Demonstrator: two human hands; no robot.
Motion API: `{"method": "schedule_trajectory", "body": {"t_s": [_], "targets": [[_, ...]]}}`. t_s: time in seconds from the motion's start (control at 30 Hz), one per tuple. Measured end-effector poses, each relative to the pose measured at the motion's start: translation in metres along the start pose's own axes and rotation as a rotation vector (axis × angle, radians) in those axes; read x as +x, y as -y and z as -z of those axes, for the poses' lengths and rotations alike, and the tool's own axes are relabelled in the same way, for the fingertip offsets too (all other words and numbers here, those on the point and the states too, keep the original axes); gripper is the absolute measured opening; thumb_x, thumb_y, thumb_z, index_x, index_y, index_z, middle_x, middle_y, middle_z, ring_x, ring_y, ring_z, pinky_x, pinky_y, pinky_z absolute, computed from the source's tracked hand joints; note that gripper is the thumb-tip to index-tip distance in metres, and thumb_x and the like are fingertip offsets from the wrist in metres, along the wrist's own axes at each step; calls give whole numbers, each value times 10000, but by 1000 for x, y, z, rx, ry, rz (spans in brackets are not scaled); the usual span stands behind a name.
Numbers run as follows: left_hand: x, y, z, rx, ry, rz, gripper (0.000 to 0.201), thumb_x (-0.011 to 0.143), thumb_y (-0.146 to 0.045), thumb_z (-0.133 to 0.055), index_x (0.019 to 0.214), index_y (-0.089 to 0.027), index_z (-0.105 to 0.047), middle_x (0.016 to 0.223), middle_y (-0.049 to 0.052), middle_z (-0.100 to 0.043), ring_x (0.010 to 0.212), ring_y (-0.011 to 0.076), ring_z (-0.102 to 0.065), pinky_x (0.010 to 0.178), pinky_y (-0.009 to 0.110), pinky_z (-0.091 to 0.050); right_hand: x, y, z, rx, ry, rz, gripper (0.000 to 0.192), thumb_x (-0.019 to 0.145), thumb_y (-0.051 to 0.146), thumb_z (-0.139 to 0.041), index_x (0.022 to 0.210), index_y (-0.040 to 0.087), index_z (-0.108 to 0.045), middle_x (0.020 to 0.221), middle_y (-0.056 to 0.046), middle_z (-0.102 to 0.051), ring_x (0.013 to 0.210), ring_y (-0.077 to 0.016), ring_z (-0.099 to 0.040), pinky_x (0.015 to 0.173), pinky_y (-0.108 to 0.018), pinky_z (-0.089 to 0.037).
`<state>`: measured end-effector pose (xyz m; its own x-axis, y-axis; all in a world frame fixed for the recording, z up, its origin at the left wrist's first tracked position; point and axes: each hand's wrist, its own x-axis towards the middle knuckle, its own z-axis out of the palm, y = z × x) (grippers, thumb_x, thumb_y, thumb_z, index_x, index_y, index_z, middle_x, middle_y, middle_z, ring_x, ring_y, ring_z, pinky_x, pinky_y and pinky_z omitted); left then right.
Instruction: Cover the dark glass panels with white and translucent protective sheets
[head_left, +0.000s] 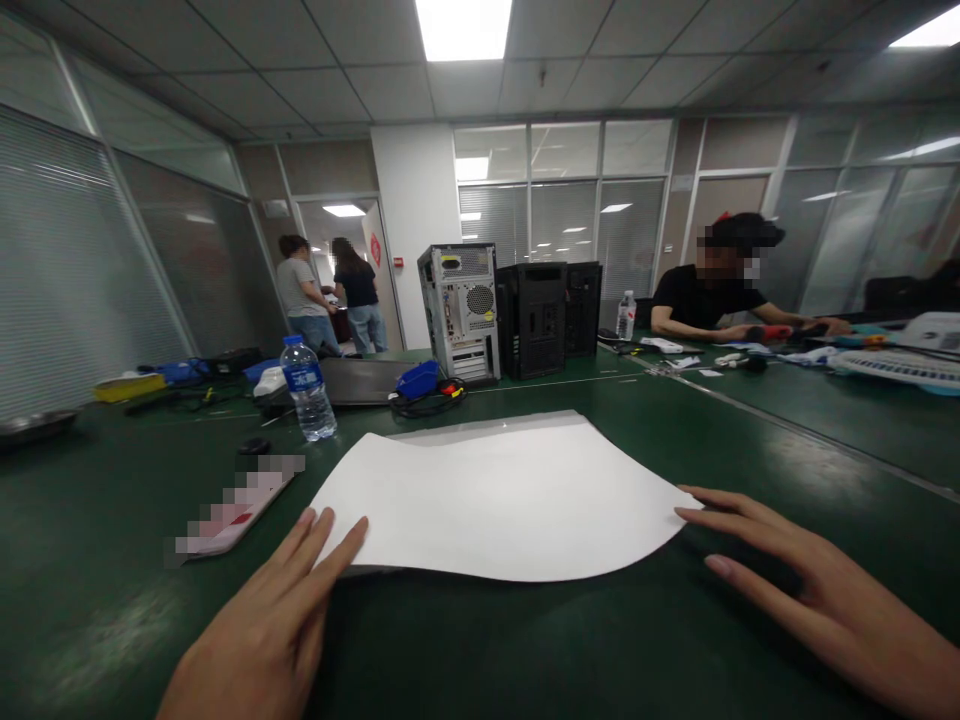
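The white sheet [495,495] lay flat on the green table [787,440], near edge lifted. The left hand [277,610] pressed its near-left corner, fingers spread; the right hand [810,590] touched the right corner, open, gripping nothing. Uneven pressure could skew or crease it.

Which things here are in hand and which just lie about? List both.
In hand:
- flat white paper sheet
- left hand on its near left corner
- right hand at its right corner

Lying about:
- clear plastic water bottle
- grey computer tower
- blue plastic bin
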<state>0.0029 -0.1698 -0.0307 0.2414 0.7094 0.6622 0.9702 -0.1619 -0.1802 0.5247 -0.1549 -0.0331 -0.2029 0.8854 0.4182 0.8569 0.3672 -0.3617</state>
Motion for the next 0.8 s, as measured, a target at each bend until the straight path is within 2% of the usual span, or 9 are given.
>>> {"method": "schedule_trajectory", "body": {"t_s": [0.13,0.3,0.4,0.5,0.57,0.67,0.73,0.8], "targets": [[-1,12,-3,13,80,11,606,969,-259,-391,1562,-383,-404,1623,1,-391,1400,292,-512,1050,492,-539,2,1,9,-42,45,7,521,936,587,-576,1434,434,-576,1589,21,-431,1380,-348,-496,1143,-570,-416],[12,25,-4,-58,299,-11,690,855,-146,-424,1474,-432,-526,1627,-72,-356,1438,301,-457,1132,503,-454,17,3,28,-11,112,11,559,937,569,-577,1477,434,-528,1611,29,-391,1395,-368,-472,1132,-554,-447],[24,27,1,-96,336,-73,751,781,-135,-444,1450,-462,-539,1631,-120,-313,1495,289,-353,1182,517,-376,30,4,36,5,123,43,546,935,570,-569,1464,435,-544,1611,38,-390,1411,-372,-450,1160,-554,-415],[34,29,3,-99,371,-77,742,757,-151,-470,1415,-479,-572,1615,-133,-326,1513,278,-300,1206,525,-321,39,5,37,-29,138,43,533,919,599,-568,1418,416,-606,1593,16,-423,1390,-396,-469,1178,-591,-367],[38,32,0,-99,423,-56,704,768,-148,-473,1381,-466,-609,1603,-113,-351,1496,291,-333,1198,545,-329,43,4,37,-40,192,17,557,898,611,-592,1411,397,-620,1565,-12,-466,1350,-407,-511,1151,-587,-413],[40,36,-3,-143,551,-23,655,799,-145,-467,1357,-443,-634,1567,-73,-419,1427,302,-458,1145,540,-422,51,2,44,-18,315,-5,556,874,610,-634,1382,384,-652,1485,-30,-559,1303,-396,-559,1104,-545,-480],[45,36,3,-172,657,-24,637,812,-169,-488,1365,-454,-622,1534,-65,-471,1350,303,-558,1106,512,-479,64,-3,54,-6,383,-12,543,875,620,-628,1353,367,-679,1420,-37,-618,1281,-384,-579,1083,-539,-489],[58,34,17,-160,760,-82,618,812,-226,-534,1373,-474,-609,1513,-66,-509,1298,314,-612,1100,517,-488,84,-8,63,-31,417,-23,569,873,638,-612,1340,322,-693,1376,-55,-649,1266,-380,-591,1072,-559,-481]]}}
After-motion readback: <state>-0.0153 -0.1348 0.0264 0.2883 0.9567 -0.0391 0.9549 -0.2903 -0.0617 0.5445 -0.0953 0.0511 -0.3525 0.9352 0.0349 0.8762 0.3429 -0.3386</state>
